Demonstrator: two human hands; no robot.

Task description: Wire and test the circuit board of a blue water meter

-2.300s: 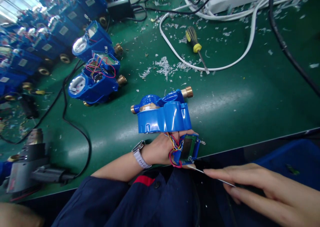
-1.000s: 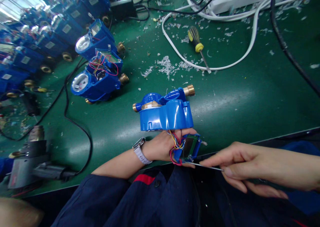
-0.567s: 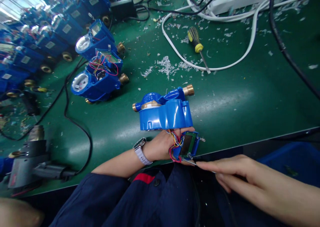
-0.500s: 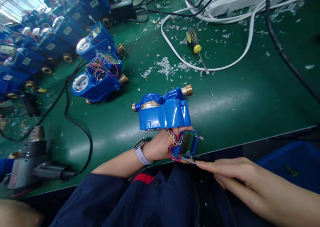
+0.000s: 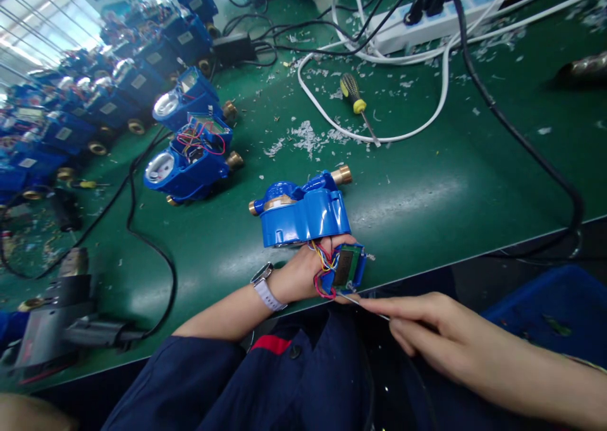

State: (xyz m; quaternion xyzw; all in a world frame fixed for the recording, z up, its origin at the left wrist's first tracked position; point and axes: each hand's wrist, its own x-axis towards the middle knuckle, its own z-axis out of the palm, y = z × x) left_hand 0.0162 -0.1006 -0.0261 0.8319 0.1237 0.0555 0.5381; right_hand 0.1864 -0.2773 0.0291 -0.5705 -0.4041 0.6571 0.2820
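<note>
A blue water meter (image 5: pixel 303 219) with brass threaded ends lies tipped on its side near the bench edge. Red, yellow and blue wires (image 5: pixel 324 270) run from it to a small circuit board module (image 5: pixel 348 267) with a dark display, a blue frame and a spring sticking out. My left hand (image 5: pixel 306 272), wearing a watch on the wrist, is closed on this module from behind; most of its fingers are hidden. Held in my right hand (image 5: pixel 434 330) is a thin metal tool (image 5: pixel 349 299), its tip at the module's lower edge. The grip hides what kind of tool it is.
Two opened meters (image 5: pixel 187 165) stand at left, before rows of more meters (image 5: pixel 114 102). A yellow-black screwdriver (image 5: pixel 353 95) lies by a white cable and power strip (image 5: pixel 431 23). At lower left rests a heat gun (image 5: pixel 61 320). A blue bin (image 5: pixel 545 311) sits below the edge.
The view has shifted slightly, bringing more of the far bench into sight. My right hand has moved a little left with the tool, which stays against the module's lower edge.
</note>
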